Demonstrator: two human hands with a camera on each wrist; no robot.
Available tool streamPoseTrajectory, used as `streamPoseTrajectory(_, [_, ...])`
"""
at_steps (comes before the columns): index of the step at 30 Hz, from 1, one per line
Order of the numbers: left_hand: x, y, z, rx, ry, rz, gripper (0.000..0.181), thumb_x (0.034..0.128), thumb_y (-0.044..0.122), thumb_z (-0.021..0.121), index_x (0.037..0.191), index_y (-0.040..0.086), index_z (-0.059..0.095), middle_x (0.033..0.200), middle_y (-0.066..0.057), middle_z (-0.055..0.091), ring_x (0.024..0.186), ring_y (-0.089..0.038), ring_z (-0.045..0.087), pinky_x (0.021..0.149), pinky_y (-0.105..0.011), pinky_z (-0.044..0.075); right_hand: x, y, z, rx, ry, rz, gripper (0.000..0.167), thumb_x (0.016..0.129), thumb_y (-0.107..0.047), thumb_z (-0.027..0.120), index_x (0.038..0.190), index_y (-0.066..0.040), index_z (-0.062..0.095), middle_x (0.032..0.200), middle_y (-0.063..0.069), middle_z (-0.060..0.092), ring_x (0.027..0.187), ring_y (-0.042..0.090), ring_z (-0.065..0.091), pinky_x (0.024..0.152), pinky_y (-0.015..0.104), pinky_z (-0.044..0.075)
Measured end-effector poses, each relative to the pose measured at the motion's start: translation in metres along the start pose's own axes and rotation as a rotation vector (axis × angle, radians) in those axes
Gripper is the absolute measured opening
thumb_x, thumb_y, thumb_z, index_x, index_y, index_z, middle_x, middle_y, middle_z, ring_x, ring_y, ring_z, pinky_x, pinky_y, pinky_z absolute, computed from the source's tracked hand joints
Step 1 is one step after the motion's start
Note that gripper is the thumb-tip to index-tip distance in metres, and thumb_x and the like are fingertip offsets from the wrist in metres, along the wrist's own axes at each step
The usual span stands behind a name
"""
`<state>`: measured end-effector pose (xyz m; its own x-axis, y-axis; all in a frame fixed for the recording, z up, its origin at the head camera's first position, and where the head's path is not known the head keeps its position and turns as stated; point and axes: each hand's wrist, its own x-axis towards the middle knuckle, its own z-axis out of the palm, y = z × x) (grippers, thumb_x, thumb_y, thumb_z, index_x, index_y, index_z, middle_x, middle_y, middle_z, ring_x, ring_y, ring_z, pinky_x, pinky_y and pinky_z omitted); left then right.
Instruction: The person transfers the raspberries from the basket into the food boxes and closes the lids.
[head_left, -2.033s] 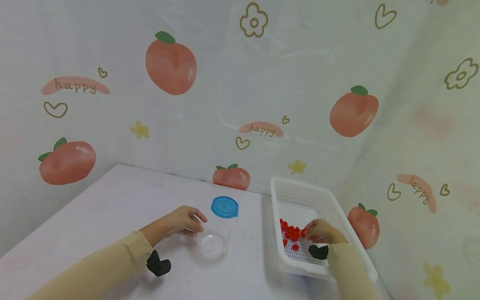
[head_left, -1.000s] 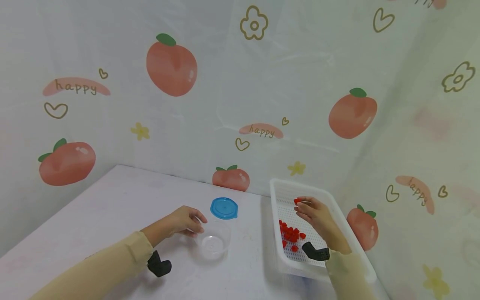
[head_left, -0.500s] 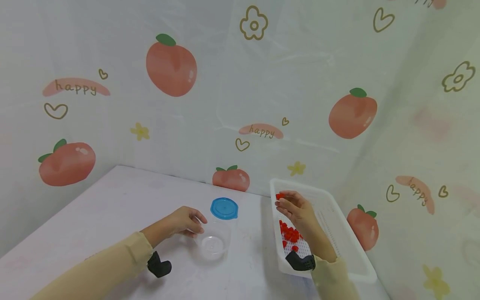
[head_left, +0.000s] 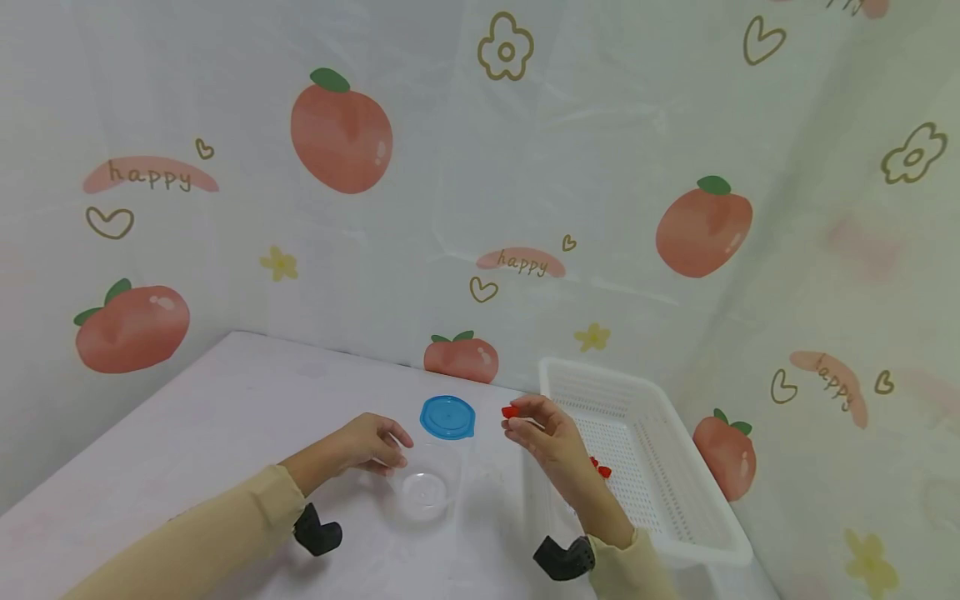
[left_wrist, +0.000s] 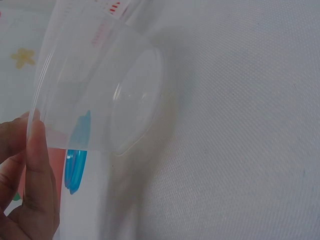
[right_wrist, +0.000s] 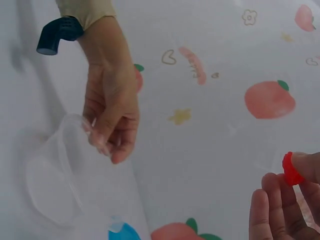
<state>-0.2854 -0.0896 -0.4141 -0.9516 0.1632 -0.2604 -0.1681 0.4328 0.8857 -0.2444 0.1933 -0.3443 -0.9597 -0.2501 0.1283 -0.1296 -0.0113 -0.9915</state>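
Note:
My left hand (head_left: 363,443) pinches the rim of a clear plastic bowl (head_left: 426,492) standing on the table. In the left wrist view, fingers (left_wrist: 37,170) lie on both sides of the bowl's thin wall. My right hand (head_left: 553,442) holds a small red, bumpy, raspberry-like piece (head_left: 510,412) between thumb and fingertips, above the table between the bowl and a white basket (head_left: 660,454). Close up in the right wrist view, the red raspberry-like piece (right_wrist: 291,169) sits under the thumb. A few more red pieces (head_left: 603,472) show in the basket; my right arm hides the others.
A blue lid (head_left: 447,417) lies flat on the white table (head_left: 300,375), behind the bowl. The perforated basket stands at the right, near a wall sheet (head_left: 420,183) printed with fruit. A black wrist mount (head_left: 564,558) sits on my right wrist.
My right hand has taken a red raspberry-like piece from the basket, lifted it and carried it left past the basket's edge. My left hand and the bowl have stayed in place.

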Motion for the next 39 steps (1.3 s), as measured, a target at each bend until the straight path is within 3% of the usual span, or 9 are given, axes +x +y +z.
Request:
streamPoseTrajectory(6, [0.000,0.001,0.000,0.009,0.002,0.007,0.026,0.0789,0.005,0.078,0.103,0.003,0.068,0.087,-0.011,0.059,0.067,-0.019,0.057,0.061,-0.026,0.056,-0.003,0.016,0.021,-0.046,-0.019,0.039,0.037,0.090,-0.013,0.067,0.121,0.001,0.051,0.115,0.014,0.060,0.102,0.019,0.063,0.091,0.027,0.054])
streamPoseTrajectory(13, [0.001,-0.001,0.000,0.004,-0.009,0.013,0.027,0.0785,0.005,0.078,0.103,0.003,0.068,0.086,-0.010,0.059,0.067,-0.019,0.058,0.061,-0.026,0.056,-0.002,0.039,0.035,-0.024,-0.053,0.027,0.036,0.091,-0.009,0.066,0.120,0.006,0.051,0.109,0.007,0.062,0.103,0.023,0.063,0.090,0.025,0.054])
streamPoseTrajectory(18, [0.001,-0.001,-0.001,0.005,-0.015,0.017,0.026,0.0788,0.005,0.078,0.103,0.003,0.068,0.086,-0.010,0.059,0.067,-0.019,0.058,0.062,-0.026,0.056,-0.001,0.053,0.039,-0.042,-0.051,0.017,0.040,0.091,-0.012,0.067,0.120,0.009,0.050,0.109,0.008,0.063,0.101,0.021,0.064,0.089,0.024,0.054])
streamPoseTrajectory(24, [0.001,0.000,-0.001,0.011,-0.009,0.009,0.027,0.0783,0.006,0.078,0.103,0.003,0.068,0.086,-0.010,0.059,0.067,-0.019,0.058,0.062,-0.026,0.056,-0.002,0.065,0.041,-0.084,-0.037,0.033,0.037,0.091,-0.016,0.067,0.119,0.004,0.054,0.114,0.015,0.063,0.101,0.022,0.065,0.089,0.022,0.053])
streamPoseTrajectory(32, [0.001,-0.001,0.000,-0.018,0.001,-0.007,0.027,0.0785,0.004,0.078,0.103,0.003,0.068,0.086,-0.011,0.059,0.068,-0.019,0.059,0.062,-0.026,0.057,0.000,0.070,0.045,-0.120,-0.048,0.046,0.035,0.092,-0.016,0.066,0.118,0.004,0.055,0.113,0.017,0.065,0.103,0.031,0.064,0.088,0.024,0.054])
streamPoseTrajectory(39, [0.001,-0.001,0.001,-0.012,0.016,-0.017,0.025,0.0790,0.003,0.077,0.103,0.003,0.068,0.086,-0.011,0.059,0.068,-0.020,0.058,0.062,-0.026,0.057,0.003,0.076,0.045,-0.151,-0.084,0.063,0.035,0.093,-0.016,0.065,0.119,0.006,0.055,0.113,0.017,0.065,0.100,0.031,0.064,0.087,0.025,0.055])
